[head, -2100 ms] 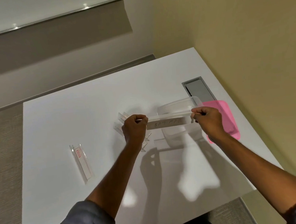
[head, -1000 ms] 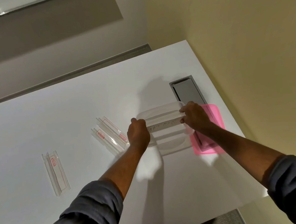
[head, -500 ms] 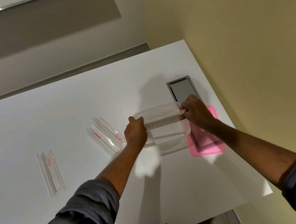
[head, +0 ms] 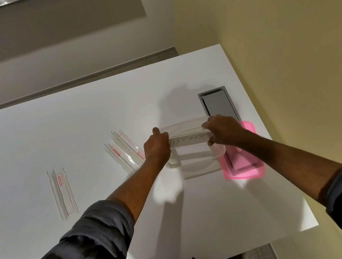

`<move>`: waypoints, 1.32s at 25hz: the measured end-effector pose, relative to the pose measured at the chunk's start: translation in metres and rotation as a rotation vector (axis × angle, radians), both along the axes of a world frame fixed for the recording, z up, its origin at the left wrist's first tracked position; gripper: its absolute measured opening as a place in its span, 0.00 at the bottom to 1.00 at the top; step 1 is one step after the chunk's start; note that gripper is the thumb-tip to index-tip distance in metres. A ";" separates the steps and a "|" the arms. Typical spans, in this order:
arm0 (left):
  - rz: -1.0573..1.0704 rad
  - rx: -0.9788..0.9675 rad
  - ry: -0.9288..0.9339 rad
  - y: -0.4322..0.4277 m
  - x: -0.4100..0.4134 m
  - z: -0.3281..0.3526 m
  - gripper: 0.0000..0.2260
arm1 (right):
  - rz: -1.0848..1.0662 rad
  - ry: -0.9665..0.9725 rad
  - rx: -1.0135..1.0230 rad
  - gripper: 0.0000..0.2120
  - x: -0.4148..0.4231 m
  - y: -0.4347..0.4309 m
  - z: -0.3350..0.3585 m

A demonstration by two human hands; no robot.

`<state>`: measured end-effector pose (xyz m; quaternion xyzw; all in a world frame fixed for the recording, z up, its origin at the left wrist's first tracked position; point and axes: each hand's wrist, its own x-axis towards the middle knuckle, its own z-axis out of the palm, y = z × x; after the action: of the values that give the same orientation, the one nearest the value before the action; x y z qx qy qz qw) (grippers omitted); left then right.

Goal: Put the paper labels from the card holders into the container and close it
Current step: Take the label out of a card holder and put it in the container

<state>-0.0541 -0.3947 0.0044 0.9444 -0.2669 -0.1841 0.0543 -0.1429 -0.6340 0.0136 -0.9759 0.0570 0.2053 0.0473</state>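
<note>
fingers (head: 209,141) of both hands masking label (head: 189,141) ends

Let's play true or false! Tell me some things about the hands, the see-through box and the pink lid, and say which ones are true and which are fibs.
1. Both hands hold a card holder with BATMAN written on its label. True: the left hand and right hand grip the ends of the card holder.
2. The pink lid is on the container. False: the pink lid lies on the table beside the open container.
3. The held holder is above the container. True.
4. The table is black. False: it is white.
5. Other clear holders lie on the table. True: a pair and a single one.
</note>
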 end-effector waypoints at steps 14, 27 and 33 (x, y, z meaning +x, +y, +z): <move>-0.334 0.208 -0.114 -0.004 0.019 -0.013 0.11 | 0.125 -0.101 -0.207 0.20 0.012 0.010 -0.029; -0.280 0.338 -0.122 -0.025 0.015 -0.026 0.12 | 0.289 -0.049 -0.278 0.17 0.016 0.038 -0.043; -0.259 0.282 -0.112 -0.019 0.017 -0.031 0.10 | 0.178 -0.139 -0.248 0.12 0.005 0.032 -0.049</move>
<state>-0.0373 -0.4138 -0.0267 0.9092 -0.3606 -0.1720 -0.1175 -0.1380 -0.6016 -0.0356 -0.9873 -0.0082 0.1319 -0.0881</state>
